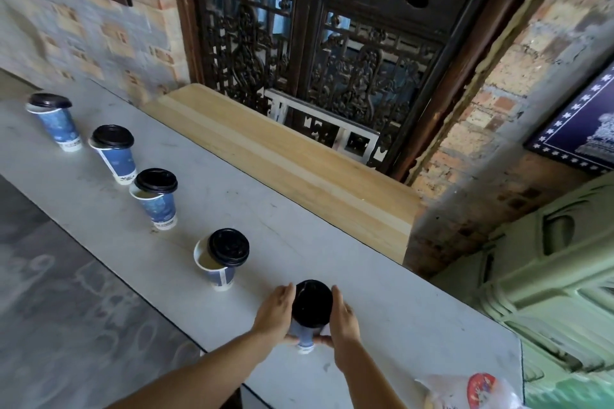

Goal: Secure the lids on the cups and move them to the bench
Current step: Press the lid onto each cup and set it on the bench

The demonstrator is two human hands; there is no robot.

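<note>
On grey table [415, 315], left hand [275, 312] and right hand [345, 319] both grasp nearest cup [303, 337], black lid [312, 304] seated level; four other cups [219, 277] carry lids [228, 247] askew

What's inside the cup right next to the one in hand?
Pale liquid shows in the open part of the cup; its black lid sits askew, hiding the rest.

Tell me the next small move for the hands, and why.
Probably press the lid down onto the nearest cup: the left hand and right hand hold it on the table, and its lid looks centred, but whether it is snapped shut cannot be told. No cup stands on the bench yet.
</note>
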